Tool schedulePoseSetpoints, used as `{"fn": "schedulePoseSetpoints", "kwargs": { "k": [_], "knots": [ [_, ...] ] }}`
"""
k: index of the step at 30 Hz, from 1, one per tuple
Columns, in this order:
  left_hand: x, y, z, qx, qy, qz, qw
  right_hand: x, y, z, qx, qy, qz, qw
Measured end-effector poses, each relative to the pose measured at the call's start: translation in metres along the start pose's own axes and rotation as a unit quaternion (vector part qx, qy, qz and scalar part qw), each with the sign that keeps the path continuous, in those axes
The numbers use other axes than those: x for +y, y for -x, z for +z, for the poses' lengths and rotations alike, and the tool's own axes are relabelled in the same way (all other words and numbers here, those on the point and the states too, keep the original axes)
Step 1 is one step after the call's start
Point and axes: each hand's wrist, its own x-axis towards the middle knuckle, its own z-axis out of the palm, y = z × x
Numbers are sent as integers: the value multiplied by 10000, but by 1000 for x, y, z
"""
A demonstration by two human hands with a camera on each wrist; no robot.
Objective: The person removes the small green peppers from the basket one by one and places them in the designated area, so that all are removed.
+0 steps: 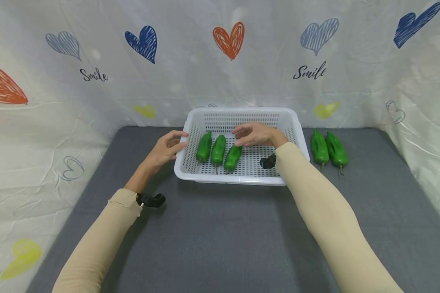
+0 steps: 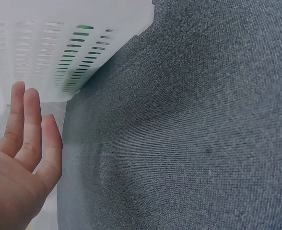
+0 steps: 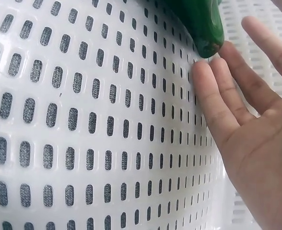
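Note:
A white perforated plastic basket (image 1: 238, 180) holds three green peppers in a row: a left pepper (image 1: 204, 146), a middle pepper (image 1: 218, 151) and a right pepper (image 1: 232, 158). My right hand (image 1: 257, 135) is inside the basket at the far end of the right pepper. In the right wrist view, its fingers are fairly straight beside that pepper's tip (image 3: 209, 36), not curled round it; whether they touch it is unclear. At the basket's left rim is my left hand (image 1: 163, 152), its fingers spread loosely against or close to the side wall (image 2: 95, 48).
Two more green peppers, a nearer-in one (image 1: 319, 147) and an outer one (image 1: 336, 149), lie side by side on the grey tablecloth (image 1: 220, 236) right of the basket. A white curtain (image 1: 183, 53) printed with hearts hangs behind the table.

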Motion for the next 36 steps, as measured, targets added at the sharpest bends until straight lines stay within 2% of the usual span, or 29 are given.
{"fn": "schedulePoseSetpoints", "kwargs": {
  "k": [6, 22, 29, 36],
  "knots": [
    [1, 1, 0, -2, 8, 4, 10000, 0, 2, -2, -134, 366, -87, 9992],
    [-1, -1, -1, -7, 19, -32, 10000, 4, 1, -7, -317, 326, -59, 9989],
    [-1, -1, 0, -38, 21, -4, 10000, 2, 0, -4, -149, 626, -175, 9978],
    [-1, -2, -1, -34, 20, -21, 10000, 0, -3, -2, -174, 558, -205, 9981]
  ]
}}
